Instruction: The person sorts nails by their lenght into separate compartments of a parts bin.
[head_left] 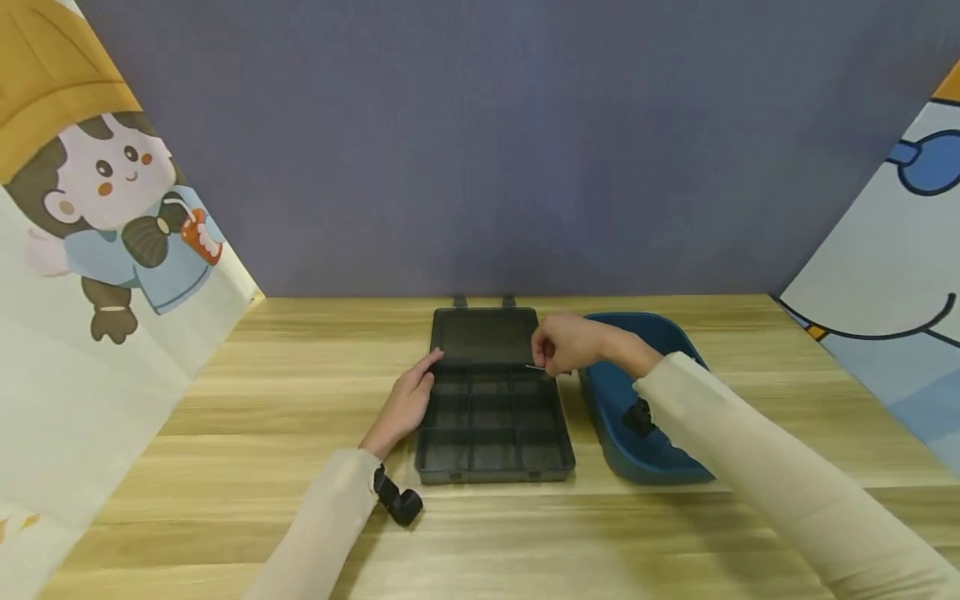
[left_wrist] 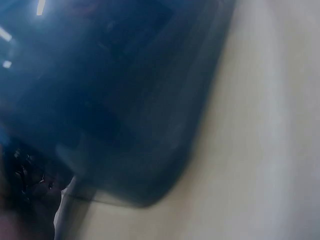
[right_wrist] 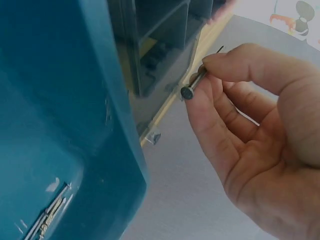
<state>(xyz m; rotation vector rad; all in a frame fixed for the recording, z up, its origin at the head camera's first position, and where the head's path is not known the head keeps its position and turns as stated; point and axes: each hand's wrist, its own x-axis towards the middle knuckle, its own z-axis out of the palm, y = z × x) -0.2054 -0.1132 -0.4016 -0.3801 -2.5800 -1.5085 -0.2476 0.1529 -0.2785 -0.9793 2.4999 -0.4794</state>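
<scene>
From my remote station, near to far: a small black wrist camera (head_left: 405,506) juts from the left cuff close to the compartment box (head_left: 480,477); I judge that an inward turn of that wrist could knock the box. Beside the box stands the blue tub (head_left: 637,471), crossed by the right sleeve (head_left: 750,467); a lowered forearm might catch its rim and jolt the loose fasteners (right_wrist: 51,212) inside. The left hand (head_left: 405,400) lies with fingers extended along the box's left edge, gripping nothing, so a bump could slide the box. Farther off, the right hand (head_left: 573,343) pinches a nail (right_wrist: 194,84) between thumb and forefinger, near the box's right edge where the lid (head_left: 487,335) meets the compartments. Its shank being thin, I expect any loosening to let it roll, landing on the hinge line or in the gap beside the tub. Behind stands a grey panel (head_left: 495,150).
</scene>
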